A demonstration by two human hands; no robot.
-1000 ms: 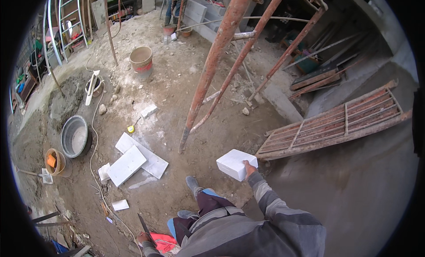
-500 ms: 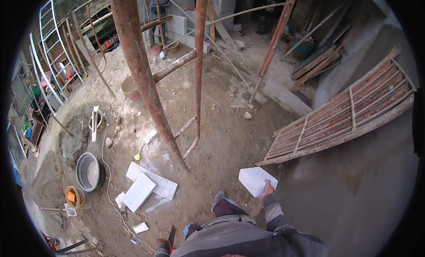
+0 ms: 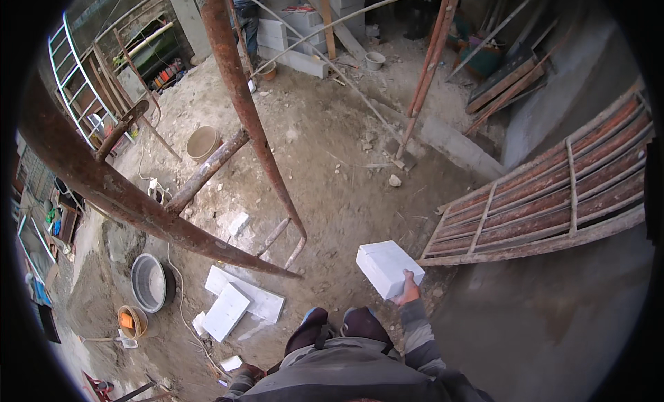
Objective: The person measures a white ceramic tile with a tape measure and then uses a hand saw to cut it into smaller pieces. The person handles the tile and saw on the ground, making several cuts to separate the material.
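Note:
A white block [image 3: 389, 265] hangs in front of my body at the right, held at its near right corner by my right hand [image 3: 409, 289], with the fingers out of sight beneath it. My left hand [image 3: 252, 374] is low at my left side, partly hidden by my clothing. It is closed round a hand saw, whose dark blade barely shows now and stood out more clearly half a second ago. On the ground ahead and left, a cut white slab [image 3: 227, 312] lies across a longer white slab [image 3: 266, 302].
Rusty scaffold pipes [image 3: 259, 139] rise close in front and to the left. A metal scaffold panel [image 3: 546, 187] leans at the right. A black tub [image 3: 153, 283] and a bucket [image 3: 132, 322] stand left. Stacked blocks [image 3: 294, 35] and another person [image 3: 247, 18] are at the back.
I have stepped nearer the scaffold pipes, which now loom at the left. The white block has shifted slightly left and tilted in my right hand. The saw blade has mostly gone from sight.

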